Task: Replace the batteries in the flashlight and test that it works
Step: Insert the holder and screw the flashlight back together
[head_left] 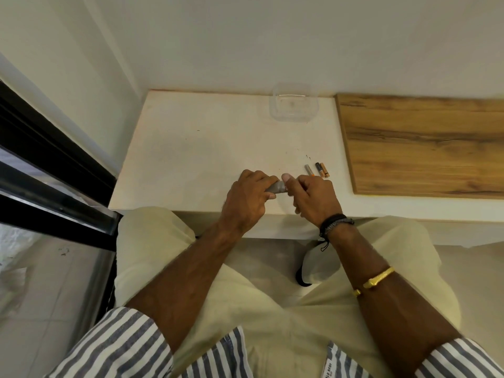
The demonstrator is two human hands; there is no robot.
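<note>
**White bench, small grey flashlight held in both hands**

A pale white bench (207,148) runs along a plain white wall, with a wood-grain panel (425,143) lying on its right part and a clear plastic container (294,106) at the back edge. The person sits at the near edge, and the flashlight (276,187) is held just above the bench, between the two hands.

The left hand (246,199) wraps its curled fingers round the flashlight's body. The right hand (313,196) grasps the other end, thumb laid on top and fingers curled under. What those fingers cover is hidden. Three batteries (324,170) lie loose on the bench just beyond the right hand, two touching side by side and one a little apart.

The flashlight looks like a short, stiff metal or hard-plastic tube, probably light and rather smooth. It seems best gripped firmly round the barrel with one hand while the other turns or pulls the end cap. A pinch near the seam would likely give the most purchase.

Only a short grey stretch of the flashlight shows between the hands, matte and rounded. Whether it is open, and whether any cells sit inside, cannot be told.
</note>
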